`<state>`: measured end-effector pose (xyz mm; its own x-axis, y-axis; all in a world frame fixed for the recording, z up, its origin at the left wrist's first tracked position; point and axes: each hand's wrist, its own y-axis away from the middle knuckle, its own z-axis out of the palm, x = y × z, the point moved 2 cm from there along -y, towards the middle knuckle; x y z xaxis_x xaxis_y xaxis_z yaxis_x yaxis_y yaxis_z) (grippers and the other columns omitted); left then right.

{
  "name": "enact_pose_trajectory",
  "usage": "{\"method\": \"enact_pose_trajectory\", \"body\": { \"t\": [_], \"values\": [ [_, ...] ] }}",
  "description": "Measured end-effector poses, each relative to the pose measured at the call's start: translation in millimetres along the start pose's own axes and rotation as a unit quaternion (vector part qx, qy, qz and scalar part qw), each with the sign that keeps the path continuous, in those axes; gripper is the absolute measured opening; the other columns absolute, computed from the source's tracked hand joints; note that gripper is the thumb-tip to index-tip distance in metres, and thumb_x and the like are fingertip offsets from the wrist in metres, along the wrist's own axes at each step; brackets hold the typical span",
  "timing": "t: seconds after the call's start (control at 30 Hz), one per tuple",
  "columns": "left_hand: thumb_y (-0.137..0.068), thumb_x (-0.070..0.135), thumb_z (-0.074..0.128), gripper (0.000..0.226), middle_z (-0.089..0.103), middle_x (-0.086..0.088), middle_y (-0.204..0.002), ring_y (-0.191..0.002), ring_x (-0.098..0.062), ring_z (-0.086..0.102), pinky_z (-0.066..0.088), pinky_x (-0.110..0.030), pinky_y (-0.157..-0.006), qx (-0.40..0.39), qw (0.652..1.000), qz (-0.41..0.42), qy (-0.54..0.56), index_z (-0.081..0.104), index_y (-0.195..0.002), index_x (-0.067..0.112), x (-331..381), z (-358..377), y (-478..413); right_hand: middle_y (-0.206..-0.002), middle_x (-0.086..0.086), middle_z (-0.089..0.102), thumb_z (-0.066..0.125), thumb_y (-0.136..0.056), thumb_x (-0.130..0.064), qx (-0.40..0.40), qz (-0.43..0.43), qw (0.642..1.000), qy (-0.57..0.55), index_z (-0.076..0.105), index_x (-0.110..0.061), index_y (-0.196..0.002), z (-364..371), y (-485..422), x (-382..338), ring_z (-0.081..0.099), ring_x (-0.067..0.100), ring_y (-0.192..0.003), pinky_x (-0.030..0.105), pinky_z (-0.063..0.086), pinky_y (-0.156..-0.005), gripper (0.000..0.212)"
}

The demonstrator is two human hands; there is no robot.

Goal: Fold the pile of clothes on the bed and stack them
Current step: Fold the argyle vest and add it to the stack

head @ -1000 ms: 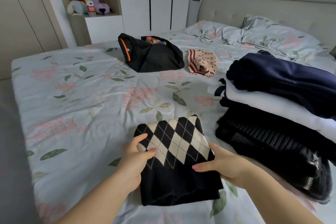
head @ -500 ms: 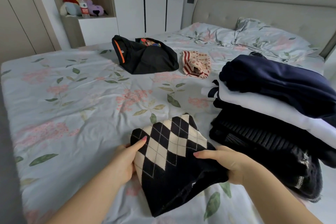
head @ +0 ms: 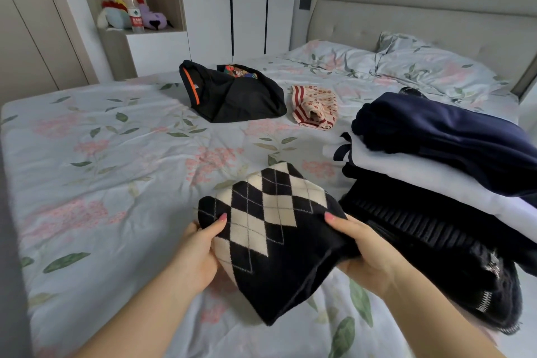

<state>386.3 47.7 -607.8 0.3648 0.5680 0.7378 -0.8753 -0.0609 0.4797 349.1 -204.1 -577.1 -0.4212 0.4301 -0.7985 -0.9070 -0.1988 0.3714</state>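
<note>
Closest to the viewer, a person's left hand (head: 200,253) and right hand (head: 369,253) hold a folded argyle sweater (head: 273,229), black with cream diamonds, just to the left of a stack of folded clothes (head: 436,183). Each hand grips one side edge. The fingers (head: 217,224) are curled around the knit, with the thumbs pressed on top and the rest hidden beneath. The sweater's near corner droops between the hands.

The knit looks soft, thick and fairly light. It will probably sag and come unfolded unless it is supported from below, so flat hands under both sides seem the safest hold. It is not fragile and not slippery.

The stack has a navy piece on top, then a white layer, then black ribbed items with a zip. It leans a little, so it could shift when another piece is set on it.

Both rest on a floral bed (head: 101,168). Beyond the stack's far left lie an unfolded black garment (head: 232,96) and a cream and red garment (head: 315,106). Behind the stack are pillows (head: 430,67).
</note>
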Motion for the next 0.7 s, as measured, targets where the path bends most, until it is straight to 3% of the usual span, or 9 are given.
{"method": "enact_pose_trajectory", "body": {
  "t": [0.1,0.13,0.2,0.27,0.4,0.47,0.53,0.6,0.7],
  "values": [
    [-0.091,-0.002,0.057,0.034,0.069,-0.018,-0.118,-0.109,-0.032,0.066,0.051,-0.046,-0.089,-0.027,0.999,-0.034,0.02,0.062,-0.124,0.004,-4,0,1,-0.067,0.006,0.064,0.073,-0.075,-0.025,0.091,-0.014,0.992,-0.081,0.077,-0.006,-0.092,-8,-7,5,0.064,0.016,-0.06,0.031,0.056,-0.07,0.026],
    [-0.091,-0.003,0.056,0.033,0.07,-0.017,-0.117,-0.109,-0.032,0.066,0.051,-0.046,-0.087,-0.04,0.998,-0.054,0.015,0.064,-0.122,0.003,-6,0,4,-0.066,0.005,0.063,0.073,-0.073,-0.028,0.102,-0.009,0.993,-0.064,0.078,-0.009,-0.085,-10,-7,9,0.062,0.016,-0.061,0.033,0.054,-0.075,0.023],
    [-0.089,0.002,0.059,0.031,0.07,-0.016,-0.117,-0.106,-0.03,0.067,0.052,-0.045,-0.084,-0.052,0.996,-0.078,-0.004,0.066,-0.12,0.003,-8,1,6,-0.093,0.008,0.075,0.077,-0.075,-0.032,0.093,0.011,0.996,0.009,0.079,-0.014,-0.093,-10,-5,15,0.066,0.025,-0.08,0.04,0.056,-0.084,0.025],
    [-0.084,0.026,0.067,0.038,0.071,-0.014,-0.115,-0.103,-0.029,0.07,0.052,-0.046,-0.085,-0.055,0.995,-0.087,-0.01,0.067,-0.117,0.006,-4,2,8,-0.109,0.004,0.075,0.08,-0.078,-0.028,0.069,0.008,0.994,0.082,0.075,-0.024,-0.106,-4,-2,20,0.069,0.03,-0.093,0.044,0.06,-0.081,0.029],
    [-0.073,0.086,0.045,0.095,0.068,-0.02,-0.12,-0.115,-0.037,0.062,0.05,-0.05,-0.091,0.001,0.994,-0.106,0.025,0.065,-0.117,0.005,15,-6,-3,-0.102,0.003,0.076,0.081,-0.078,-0.011,0.112,-0.013,0.984,0.137,0.061,-0.023,-0.117,4,-6,34,0.074,0.029,-0.09,0.044,0.061,-0.075,0.045],
    [-0.071,0.094,0.029,0.11,0.065,-0.022,-0.123,-0.115,-0.036,0.062,0.052,-0.048,-0.085,-0.003,0.993,-0.117,0.014,0.064,-0.12,0.002,23,-10,-10,-0.097,0.01,0.077,0.079,-0.078,-0.001,0.143,-0.001,0.983,0.113,0.059,-0.013,-0.117,6,-9,40,0.075,0.032,-0.086,0.042,0.058,-0.074,0.046],
    [-0.069,0.096,0.023,0.115,0.066,-0.021,-0.123,-0.1,-0.031,0.068,0.058,-0.042,-0.073,-0.026,0.993,-0.116,0.001,0.064,-0.119,0.001,29,-9,-14,-0.096,0.017,0.076,0.074,-0.08,0.006,0.153,0.014,0.986,0.064,0.061,-0.001,-0.115,6,-12,40,0.074,0.033,-0.086,0.039,0.059,-0.07,0.038],
    [-0.07,0.095,0.026,0.111,0.069,-0.018,-0.117,-0.082,-0.028,0.074,0.06,-0.036,-0.059,-0.033,0.993,-0.115,-0.01,0.064,-0.118,0.002,33,-10,-18,-0.097,0.022,0.074,0.067,-0.082,0.009,0.162,0.032,0.986,0.019,0.063,0.005,-0.112,4,-14,33,0.074,0.035,-0.085,0.038,0.061,-0.063,0.03],
    [-0.069,0.093,0.038,0.107,0.069,-0.012,-0.114,-0.075,-0.022,0.069,0.059,-0.031,-0.056,-0.078,0.985,-0.153,-0.035,0.064,-0.125,0.006,38,-23,-22,-0.095,0.024,0.074,0.06,-0.077,0.005,0.172,0.058,0.983,0.025,0.07,0.004,-0.102,-4,-13,18,0.074,0.036,-0.078,0.036,0.059,-0.056,0.028]
  ]
}}
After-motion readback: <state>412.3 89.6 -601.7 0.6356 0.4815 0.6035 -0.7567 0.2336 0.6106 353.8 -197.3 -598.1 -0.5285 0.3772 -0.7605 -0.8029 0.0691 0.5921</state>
